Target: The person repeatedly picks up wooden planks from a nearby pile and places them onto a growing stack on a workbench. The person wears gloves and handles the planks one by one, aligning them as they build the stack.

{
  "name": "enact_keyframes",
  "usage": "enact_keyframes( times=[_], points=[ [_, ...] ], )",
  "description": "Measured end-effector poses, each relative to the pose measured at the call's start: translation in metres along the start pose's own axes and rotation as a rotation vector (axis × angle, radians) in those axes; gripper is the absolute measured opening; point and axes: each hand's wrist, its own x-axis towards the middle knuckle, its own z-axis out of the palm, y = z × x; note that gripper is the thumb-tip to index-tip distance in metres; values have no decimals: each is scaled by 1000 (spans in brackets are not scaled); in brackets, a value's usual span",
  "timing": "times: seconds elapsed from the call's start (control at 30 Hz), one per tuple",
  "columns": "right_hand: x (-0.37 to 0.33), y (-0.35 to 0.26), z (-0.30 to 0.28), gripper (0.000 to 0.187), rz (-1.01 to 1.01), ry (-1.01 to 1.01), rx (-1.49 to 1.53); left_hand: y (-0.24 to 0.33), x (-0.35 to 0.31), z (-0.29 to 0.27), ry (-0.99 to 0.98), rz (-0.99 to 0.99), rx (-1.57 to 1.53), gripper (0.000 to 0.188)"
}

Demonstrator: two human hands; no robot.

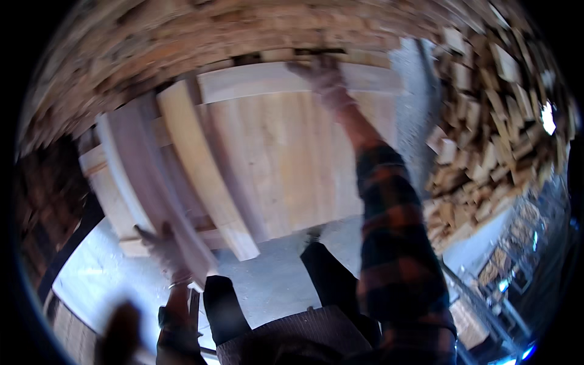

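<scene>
My gloved left hand [163, 248] grips the near end of a wide brownish plank [143, 155], its thumb and fingers apart across it. This plank slants over the left part of a stack of boards. Beside it, a yellowish plank [201, 164] lies at a similar slant, its near end sticking out past the stack. My gloved right hand [326, 79] holds a pale board [255, 82] that runs crosswise along the far side, with fingers over its far edge. Under it lie broad pale boards [286, 161] side by side. Motion blur softens both hands.
A rough brownish stack [243, 30] rises along the far side. Many cut wood pieces [486, 115] are piled at the right, beside a grey upright surface [413, 103]. Metal racks [499, 304] stand lower right. My knees [225, 301] are close to the boards, above a grey floor [274, 243].
</scene>
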Motion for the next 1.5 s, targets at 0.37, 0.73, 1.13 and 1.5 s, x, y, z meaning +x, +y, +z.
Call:
enact_keyframes(
  times=[0.37, 0.73, 1.13, 1.5],
  points=[
    [-47, -150, -78, 85, 289, -235, 858, -15, 11, 5, 21, -19, 162, 88],
    [-61, -318, -70, 92, 518, -88, 764, 13, 6, -27, -69, 37, 46, 81],
    [-285, -142, -42, 68, -237, 51, 116, 11, 6, -27, -59, -90, 128, 90],
    [-297, -166, 7, 60, -179, -102, 30, -21, 25, 9, 99, 150, 144, 98]
  ],
)
